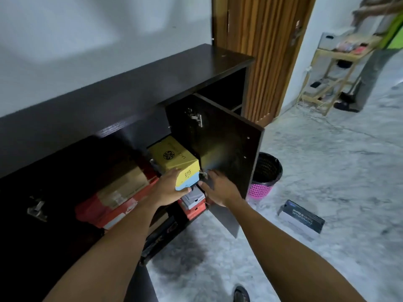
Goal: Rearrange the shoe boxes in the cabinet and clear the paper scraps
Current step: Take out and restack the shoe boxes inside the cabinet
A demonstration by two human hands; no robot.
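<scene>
A yellow shoe box point(173, 158) with a light blue base sticks out of the dark cabinet point(122, 88), resting on a grey box point(193, 197) and a red box point(196, 211). My left hand point(169, 188) grips the yellow box's front left corner, thumb under its end. My right hand point(219, 187) lies with fingers against the box's right side, next to the open cabinet door point(226, 138). To the left in the cabinet lies a brown cardboard box point(124, 182) on a large red box point(104, 211). No paper scraps show.
A pink-and-black waste basket point(265, 177) stands on the floor behind the open door. A dark shoe box point(302, 217) lies on the marble floor at right. A wooden door point(261, 51) and a wooden rack point(335, 68) stand beyond. My foot point(241, 294) is below.
</scene>
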